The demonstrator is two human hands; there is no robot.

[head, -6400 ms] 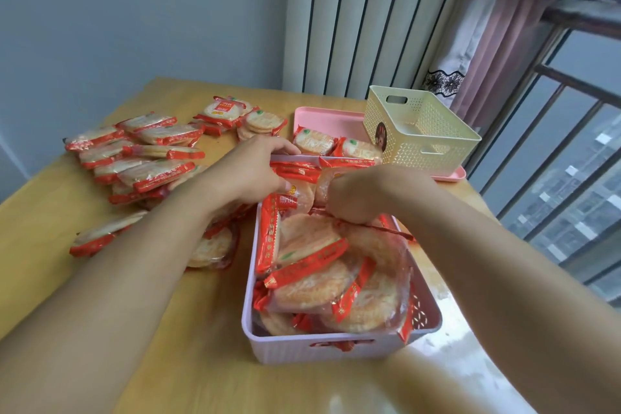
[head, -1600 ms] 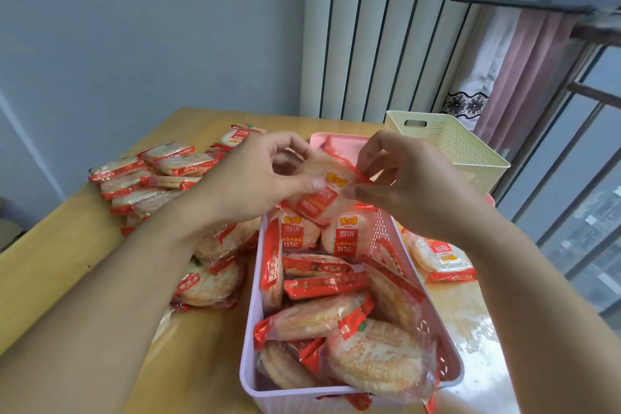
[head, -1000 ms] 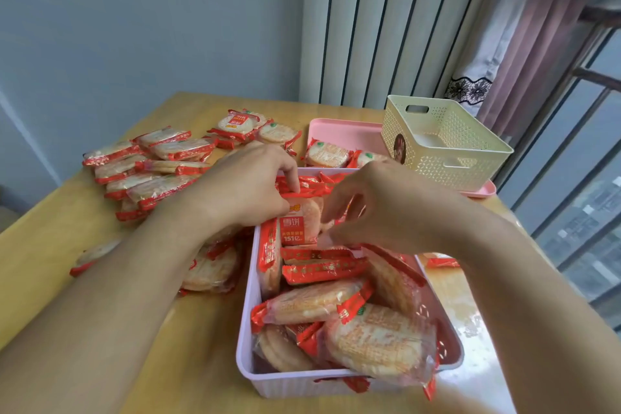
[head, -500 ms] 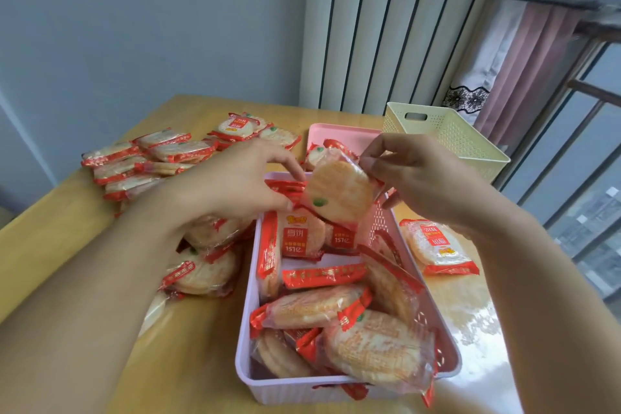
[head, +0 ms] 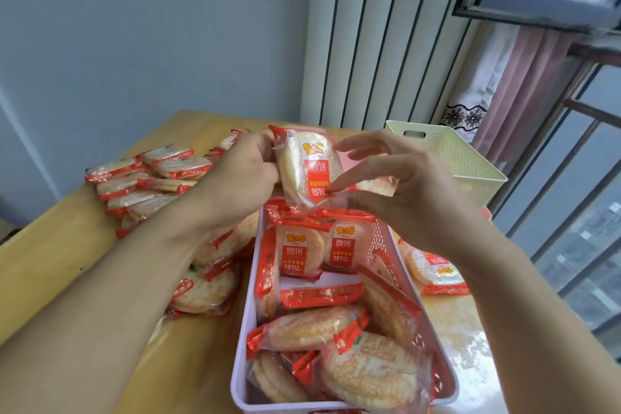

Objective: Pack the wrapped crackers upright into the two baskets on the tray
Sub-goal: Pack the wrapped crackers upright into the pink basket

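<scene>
A pale lilac plastic basket (head: pixel 408 282) stands on the yellow wooden counter (head: pixel 53 259) and holds many clear-wrapped round rice crackers with red seals. Two stand upright at its far end (head: pixel 297 252), their faces toward the camera; the nearer ones (head: pixel 366 370) lie flat or tilted in a jumble. Behind it, a cream perforated plastic basket (head: pixel 460 155) stands with nothing visible inside from this angle. Loose packets lie on the counter to the left (head: pixel 148 175), and one lies right of the lilac basket (head: pixel 433 270).

The red labels carry white Chinese characters and "151亿", under a yellow logo I cannot read.

One wrapped cracker (head: pixel 307 168) is held upright in the air above the lilac basket's far end. The left hand (head: pixel 242 181) grips its left edge with curled fingers. The right hand (head: pixel 403 185) has fingers spread, one fingertip touching the lower right of the label.
</scene>
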